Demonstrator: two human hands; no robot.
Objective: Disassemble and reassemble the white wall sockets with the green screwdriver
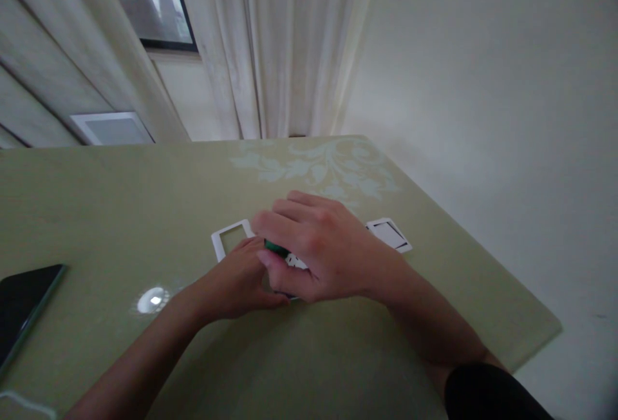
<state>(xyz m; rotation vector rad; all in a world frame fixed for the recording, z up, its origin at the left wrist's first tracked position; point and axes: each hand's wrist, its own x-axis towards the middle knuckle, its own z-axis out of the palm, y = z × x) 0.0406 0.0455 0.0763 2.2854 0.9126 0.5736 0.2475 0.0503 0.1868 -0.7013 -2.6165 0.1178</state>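
Observation:
My right hand (316,246) is closed around a green handle (276,248), which looks like a screwdriver's; its shaft and tip are hidden. Under that hand a white wall socket (295,261) with dark slots shows in part. My left hand (241,278) grips the socket from the left, its thumb at the near edge and its other fingers mostly covered. Just beyond my left hand lies a white rectangular frame (217,246) with an open middle. Another white frame piece (389,234), with a dark-edged panel in it, rests right of my right wrist.
The pale green table (120,214) has a white floral pattern (323,165) near its far right corner. A dark phone or tablet (29,304) lies at the left, near a white cable (29,402). Curtains (290,46) hang behind, and a wall (506,117) runs along the right.

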